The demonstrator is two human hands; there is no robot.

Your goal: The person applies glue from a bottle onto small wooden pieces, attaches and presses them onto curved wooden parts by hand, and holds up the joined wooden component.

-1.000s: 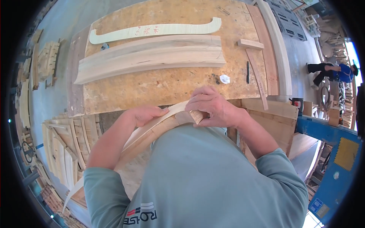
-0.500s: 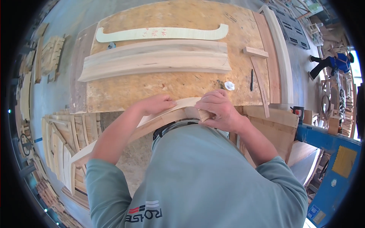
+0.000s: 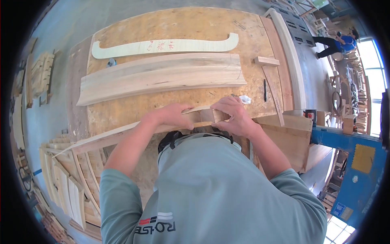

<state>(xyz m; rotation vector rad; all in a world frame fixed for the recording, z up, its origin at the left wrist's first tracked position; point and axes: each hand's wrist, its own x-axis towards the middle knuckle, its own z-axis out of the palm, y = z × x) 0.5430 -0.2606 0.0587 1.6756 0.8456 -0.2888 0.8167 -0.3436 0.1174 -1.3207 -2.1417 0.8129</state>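
Apparently a handling step: right hand (image 3: 233, 116) pinches the end of a curved wooden piece (image 3: 103, 139), left hand (image 3: 174, 116) clasps it alongside, at the bench (image 3: 134, 109)'s near edge, contact unclear. Next move likely calls for steady, matched grips.

Red handwriting (image 3: 160, 46) runs across the pale template (image 3: 183, 45), and dark lettering (image 3: 160, 228) stands beside coloured bars (image 3: 153, 219) on the grey-green shirt (image 3: 215, 187). Small print on the thin wooden strip (image 3: 272, 91) and the stickers (image 3: 338, 209) of the blue machine (image 3: 367, 185) is too fine to read.
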